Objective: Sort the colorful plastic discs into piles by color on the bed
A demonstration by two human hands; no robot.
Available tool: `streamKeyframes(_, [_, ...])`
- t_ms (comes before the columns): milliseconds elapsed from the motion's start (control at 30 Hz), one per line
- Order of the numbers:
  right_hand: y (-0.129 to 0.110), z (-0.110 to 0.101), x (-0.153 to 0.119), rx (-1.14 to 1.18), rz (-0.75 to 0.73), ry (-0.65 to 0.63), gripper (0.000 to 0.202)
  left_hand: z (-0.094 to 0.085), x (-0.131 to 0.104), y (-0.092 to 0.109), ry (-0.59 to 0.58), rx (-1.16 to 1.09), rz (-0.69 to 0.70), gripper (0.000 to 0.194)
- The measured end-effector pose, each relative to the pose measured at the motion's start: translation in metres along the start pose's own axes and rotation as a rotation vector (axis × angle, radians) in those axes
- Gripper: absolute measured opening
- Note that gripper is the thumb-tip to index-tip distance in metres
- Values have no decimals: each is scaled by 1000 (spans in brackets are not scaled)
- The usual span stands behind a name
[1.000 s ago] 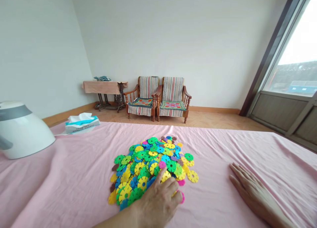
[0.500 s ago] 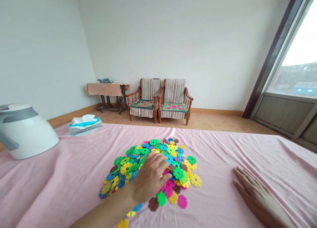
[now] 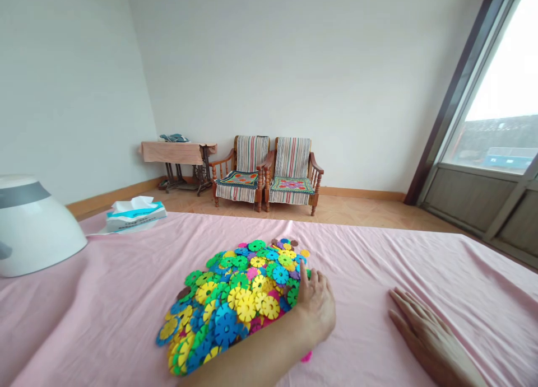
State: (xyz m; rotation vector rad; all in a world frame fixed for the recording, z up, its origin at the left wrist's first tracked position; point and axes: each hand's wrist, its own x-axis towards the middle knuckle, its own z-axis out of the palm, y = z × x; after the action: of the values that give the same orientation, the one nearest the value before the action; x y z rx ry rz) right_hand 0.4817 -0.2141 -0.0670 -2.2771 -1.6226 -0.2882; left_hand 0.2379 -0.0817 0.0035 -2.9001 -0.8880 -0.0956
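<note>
discs [image 3: 246, 307] many | armchairs [image 3: 293, 157] 2 | jug [image 3: 37, 230] 1 | tissue box [image 3: 137, 214] 1

room in a home, living-room type: two wooden armchairs [image 3: 315, 177] with striped covers [image 3: 293, 157] and patterned seat mats [image 3: 293, 185], set before a plain pale wall [image 3: 294, 68]; one cloth-draped stand [image 3: 170, 152] on dark legs. further items: tissue box [image 3: 137, 214] and white-and-grey jug [image 3: 37, 230] on pink cloth [image 3: 361, 275]; tan floor [image 3: 348, 207], wood-toned skirting [image 3: 361, 194], window [image 3: 500, 135] above grey panels [image 3: 456, 196].
</note>
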Motion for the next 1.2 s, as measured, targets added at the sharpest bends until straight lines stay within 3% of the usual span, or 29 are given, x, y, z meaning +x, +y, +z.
streamKeyframes(300, [10, 10, 0, 53, 19, 27, 66, -16, -67, -61, 119, 136, -68, 33])
streamKeyframes(467, [12, 14, -3, 73, 23, 16, 69, -34, -92, -83, 174, 118, -146, 21])
streamKeyframes(567, [10, 12, -4, 83, 27, 29, 66, -48, -81, -85, 148, 92, -177, 15])
streamKeyframes(700, [7, 9, -5, 96, 36, 4, 67, -58, -27, -85, 40, -32, -141, 21])
streamKeyframes(833, [7, 10, -4, 76, 12, 18, 65, -47, 38, -93, -41, -68, -122, 33])
streamKeyframes(933, [8, 9, -2, 36, -1, 8, 64, -37, 66, -100, -88, -78, -124, 33])
streamKeyframes(1033, [6, 6, -1, 10, 7, -21, 64, -31, 65, -102, -130, -78, -115, 34])
streamKeyframes(1200, [0, 1, -1, 54, 12, 12, 62, -36, 20, -104, -126, -48, -82, 30])
